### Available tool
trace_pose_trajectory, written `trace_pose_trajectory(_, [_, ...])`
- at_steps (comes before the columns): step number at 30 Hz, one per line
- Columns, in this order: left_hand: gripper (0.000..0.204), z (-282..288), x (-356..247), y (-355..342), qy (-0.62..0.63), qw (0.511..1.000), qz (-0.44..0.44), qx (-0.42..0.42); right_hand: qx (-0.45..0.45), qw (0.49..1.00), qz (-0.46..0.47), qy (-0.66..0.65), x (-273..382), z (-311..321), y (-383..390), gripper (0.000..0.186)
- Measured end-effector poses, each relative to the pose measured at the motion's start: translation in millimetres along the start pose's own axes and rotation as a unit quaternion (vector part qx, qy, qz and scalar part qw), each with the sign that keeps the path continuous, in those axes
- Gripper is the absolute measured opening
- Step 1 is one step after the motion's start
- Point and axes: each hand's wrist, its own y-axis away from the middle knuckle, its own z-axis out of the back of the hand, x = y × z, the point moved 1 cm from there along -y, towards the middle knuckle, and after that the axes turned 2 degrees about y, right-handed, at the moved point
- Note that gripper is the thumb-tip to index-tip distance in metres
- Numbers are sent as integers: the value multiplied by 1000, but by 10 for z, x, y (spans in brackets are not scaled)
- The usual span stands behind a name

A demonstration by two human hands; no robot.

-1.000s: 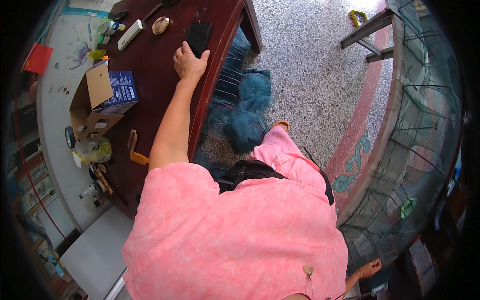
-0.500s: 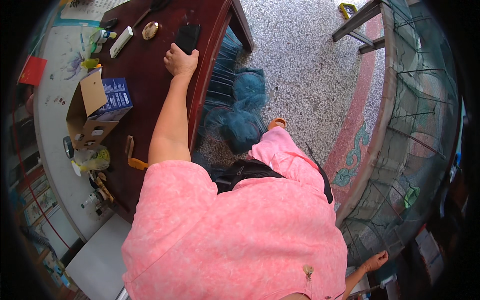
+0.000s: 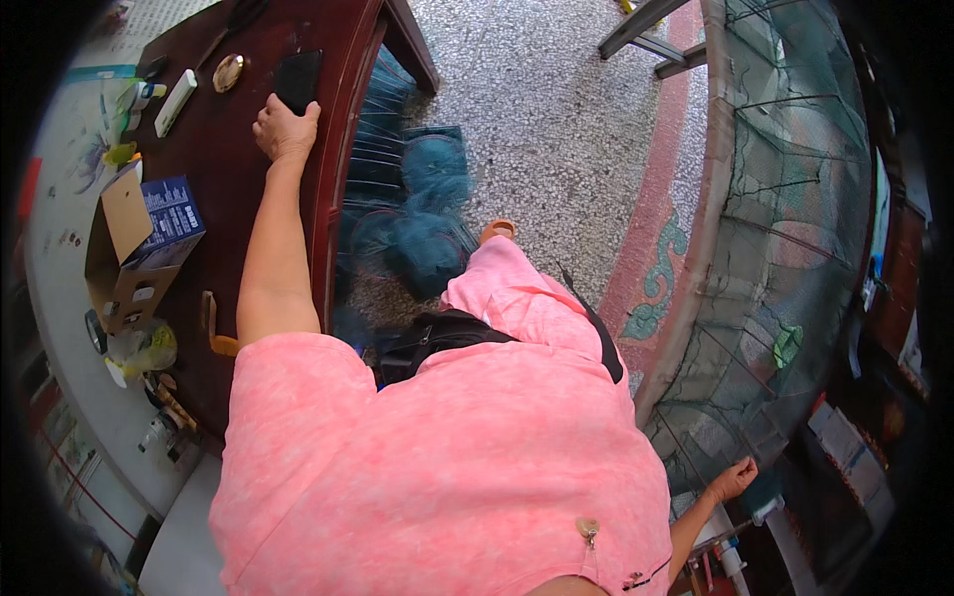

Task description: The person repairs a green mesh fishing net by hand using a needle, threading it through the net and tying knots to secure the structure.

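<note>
On the dark red wooden table [image 3: 224,129] lies a black smartphone [image 3: 298,77]. My left hand [image 3: 285,133] grips its near end, thumb at the right corner and fingers curled at the left. My right hand [image 3: 731,481] is low at the right, beside the green mesh net [image 3: 770,298]. Its fingers are pressed together at the net's near end; whatever is between them is too small to make out.
Left of the phone are a round gold-rimmed case [image 3: 228,73], a white oblong box [image 3: 176,102] and an opened blue carton [image 3: 164,233]. Blue-green netting [image 3: 422,243] is heaped on the speckled floor [image 3: 537,119]. Wooden legs [image 3: 641,35] stand at the far right.
The whole view has shifted, so the table, phone and nets appear farther left. My left hand stays at the phone's near end, and my right hand remains closed by the net.
</note>
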Motion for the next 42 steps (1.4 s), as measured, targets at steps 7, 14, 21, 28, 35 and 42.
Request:
trace_pose_trajectory(7, [79, -9, 37, 19, 8, 1000, 5, 6, -16, 999, 35, 26, -74, -17, -26, 21])
trace_pose_trajectory(14, [92, -1, 95, 84, 47, 999, 20, 15, -34, 997, 63, 30, -75, -48, -9, 20])
trace_pose_trajectory(21, [93, 3, 76, 46, 44, 998, 29, 20, -30, 997, 55, 43, -26, -24, -1, 21])
trace_pose_trajectory(28, [93, 78, -14, 92, 14, 998, 66, 17, -3, 998, 16, 56, 5, -13, -33, 23])
trace_pose_trajectory(35, [89, 84, -21, 91, 19, 994, 98, 35, -5, 999, 25, 45, -40, -9, -31, 23])
trace_pose_trajectory(42, [91, 68, -3, 112, 62, 991, 113, 17, 10, 999, 16, 39, -38, -9, -35, 24])
